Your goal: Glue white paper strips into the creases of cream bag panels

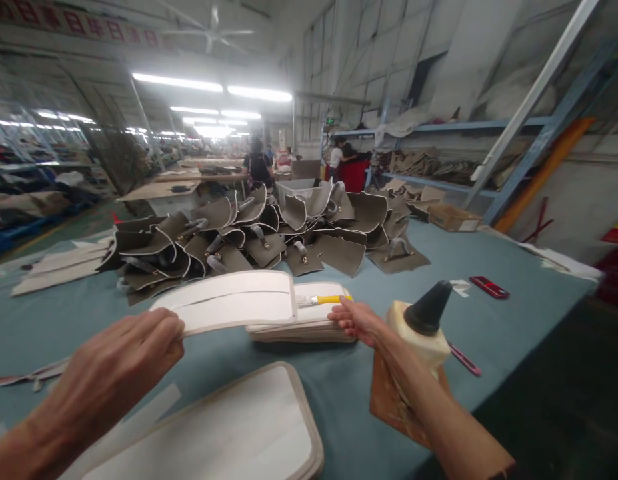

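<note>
My left hand [116, 357] pinches the near left end of a white panel [239, 300] with rounded corners, a tan edge and a long slit. It is raised and slightly bowed. My right hand [356, 321] grips a yellow-handled brush [329, 300] by the end of its handle, bristles pointing left beside the panel's right end. Below them lies a stack of similar white panels [309, 333]. Closer to me is another stack of larger white panels [229, 433]. A cream container with a black cone top [431, 310] stands by my right forearm on a brown block [381, 390].
Grey-brown bag pieces [263, 247] with handles are heaped across the back of the blue-green table [469, 253]. At right lie a red phone-like object [489, 287], a pink cutter [465, 360] and a cardboard box [453, 219]. White sheets [63, 267] lie at left. People work farther back.
</note>
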### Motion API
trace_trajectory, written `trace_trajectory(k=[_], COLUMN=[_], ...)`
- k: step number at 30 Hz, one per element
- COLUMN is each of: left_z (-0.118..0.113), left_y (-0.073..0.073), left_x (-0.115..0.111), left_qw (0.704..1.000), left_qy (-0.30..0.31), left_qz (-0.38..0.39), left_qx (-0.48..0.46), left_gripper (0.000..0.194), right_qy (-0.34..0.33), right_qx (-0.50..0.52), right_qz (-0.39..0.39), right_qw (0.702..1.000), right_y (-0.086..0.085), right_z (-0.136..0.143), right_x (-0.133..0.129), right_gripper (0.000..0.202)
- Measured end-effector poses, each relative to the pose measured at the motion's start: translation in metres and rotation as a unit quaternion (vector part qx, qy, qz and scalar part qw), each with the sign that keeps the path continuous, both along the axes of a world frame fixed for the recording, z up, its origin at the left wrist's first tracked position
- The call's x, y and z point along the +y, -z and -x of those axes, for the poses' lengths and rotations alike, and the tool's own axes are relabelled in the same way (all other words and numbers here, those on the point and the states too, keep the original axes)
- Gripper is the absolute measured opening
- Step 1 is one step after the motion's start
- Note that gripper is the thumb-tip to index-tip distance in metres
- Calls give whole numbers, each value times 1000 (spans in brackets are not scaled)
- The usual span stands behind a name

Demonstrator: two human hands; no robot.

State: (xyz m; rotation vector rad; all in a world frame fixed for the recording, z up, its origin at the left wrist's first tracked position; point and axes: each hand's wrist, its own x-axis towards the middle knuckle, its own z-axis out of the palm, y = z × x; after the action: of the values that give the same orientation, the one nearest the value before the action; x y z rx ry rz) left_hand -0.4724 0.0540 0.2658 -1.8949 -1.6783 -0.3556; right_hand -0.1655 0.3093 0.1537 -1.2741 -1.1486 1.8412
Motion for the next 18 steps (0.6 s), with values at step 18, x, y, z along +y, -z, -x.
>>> trace_trajectory(k=[18], left_z=[-88], left_y=[52], left_x=[-136], left_qw=[990], left_qy=[-117], left_qz=[-82], left_qx=[-23], left_gripper=[17], right_qy=[-240], right_qx=[14], right_qz=[-150], right_qw=[959], right_y=[-37], right_z=[-5], right_x=[-190], right_gripper=[63])
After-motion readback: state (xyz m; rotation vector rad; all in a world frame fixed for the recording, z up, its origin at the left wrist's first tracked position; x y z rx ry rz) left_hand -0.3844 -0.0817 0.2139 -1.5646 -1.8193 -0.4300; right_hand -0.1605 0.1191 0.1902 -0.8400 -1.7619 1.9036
